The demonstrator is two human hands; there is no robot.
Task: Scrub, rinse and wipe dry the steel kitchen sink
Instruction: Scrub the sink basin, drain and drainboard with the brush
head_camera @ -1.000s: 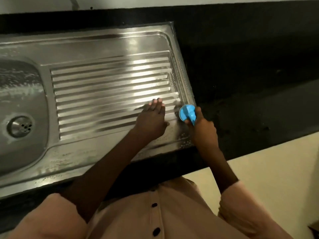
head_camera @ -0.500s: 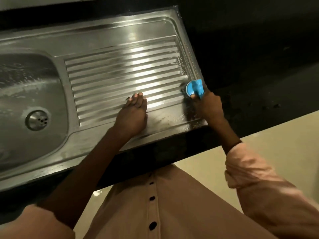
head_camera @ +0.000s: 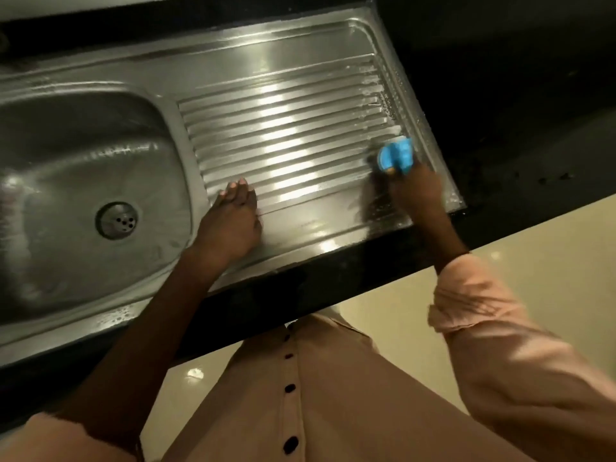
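The steel sink [head_camera: 233, 58] is set in a black counter, its bowl on the left with a round drain [head_camera: 117, 220] and a ribbed drainboard [head_camera: 286, 135] on the right. My right hand [head_camera: 418, 191] grips a blue scrubber [head_camera: 396, 155] pressed on the drainboard's right end, near the rim. My left hand [head_camera: 231, 218] rests flat with straight fingers on the near left part of the ribs. Wet streaks and droplets show around the scrubber.
The black countertop [head_camera: 516, 95] stretches to the right of the sink, with a few specks on it. Its front edge [head_camera: 333, 295] runs diagonally above a pale floor [head_camera: 550, 248]. My peach buttoned garment fills the lower view.
The view has shifted left, showing more of the bowl. My right hand with the scrubber moved from the drainboard's right rim slightly inward onto the ribs. My left hand slid left along the ribs.
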